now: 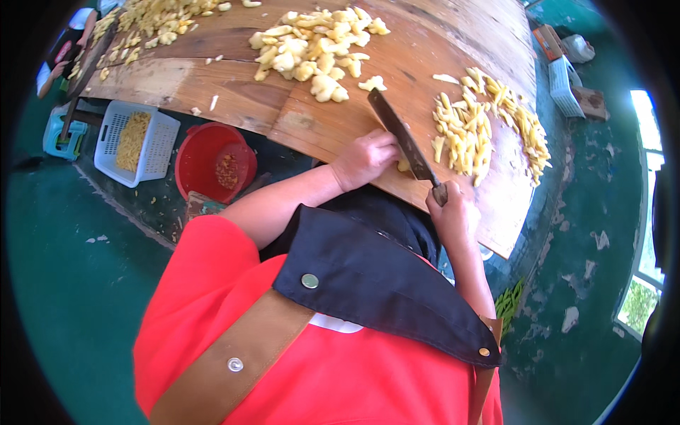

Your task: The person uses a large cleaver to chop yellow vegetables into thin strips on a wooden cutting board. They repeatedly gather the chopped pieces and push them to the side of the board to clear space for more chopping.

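The wooden handle of a long dark-bladed knife (398, 130) is in my right hand (456, 210), near the front edge of the wooden board (319, 125). Its blade slants away to the upper left. My left hand (369, 156) is curled against the blade's left side, on a piece of peeled ginger (404, 163) partly hidden by hand and blade. Beyond the knife tip lies a small ginger knob (373, 83), with a heap of whole peeled ginger (313, 48) behind it. Cut ginger fingers (465, 135) are piled to the right of the blade.
Below the table's left edge are a red plastic bucket (199, 154) with scraps and a white basket (159, 141) holding ginger. More ginger (154, 18) covers the table's far left, near another person (66, 50). A crate (564, 87) stands on the floor at right.
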### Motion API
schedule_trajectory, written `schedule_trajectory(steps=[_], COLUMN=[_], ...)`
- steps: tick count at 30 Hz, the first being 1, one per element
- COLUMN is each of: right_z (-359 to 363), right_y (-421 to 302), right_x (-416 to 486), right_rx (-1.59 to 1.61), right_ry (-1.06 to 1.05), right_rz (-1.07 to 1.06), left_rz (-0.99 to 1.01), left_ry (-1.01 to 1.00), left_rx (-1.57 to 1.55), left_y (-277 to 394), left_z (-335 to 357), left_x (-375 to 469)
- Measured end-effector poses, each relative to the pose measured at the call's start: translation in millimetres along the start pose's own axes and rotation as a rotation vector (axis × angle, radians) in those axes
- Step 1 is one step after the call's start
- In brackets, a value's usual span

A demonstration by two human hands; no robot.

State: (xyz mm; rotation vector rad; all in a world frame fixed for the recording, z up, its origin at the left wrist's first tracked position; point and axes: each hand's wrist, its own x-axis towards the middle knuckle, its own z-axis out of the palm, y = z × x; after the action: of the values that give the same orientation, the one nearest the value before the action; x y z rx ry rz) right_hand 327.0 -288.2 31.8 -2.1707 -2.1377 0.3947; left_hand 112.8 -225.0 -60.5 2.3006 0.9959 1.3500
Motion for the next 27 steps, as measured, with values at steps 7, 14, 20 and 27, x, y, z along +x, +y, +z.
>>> schedule_trajectory(steps=[7,14,20,27], right_z=[3.7,-21.0,-3.9,-6.7], right_y=[11.1,-5.1,14.0,17.3], right_x=[-7.0,-36.4,-30.9,-20.5], right_rx=[0.312,0.212,0.096,0.129], right_ry=[0.149,-0.055,-0.011,-0.019], right_rz=[0.202,0.116,0.127,0.085], left_rz=[-0.027,-0.335,-0.339,-0.186], left_ry=[0.044,0.177,0.108,-0.001], left_rx=[-0.086,0.504,0.315,0.082], left_y=[-1.5,-35.3,-62.3,-6.0], left_z=[-1.8,-72.1,-82.6,-29.9], left_x=[-5.7,3.2,6.7,6.3])
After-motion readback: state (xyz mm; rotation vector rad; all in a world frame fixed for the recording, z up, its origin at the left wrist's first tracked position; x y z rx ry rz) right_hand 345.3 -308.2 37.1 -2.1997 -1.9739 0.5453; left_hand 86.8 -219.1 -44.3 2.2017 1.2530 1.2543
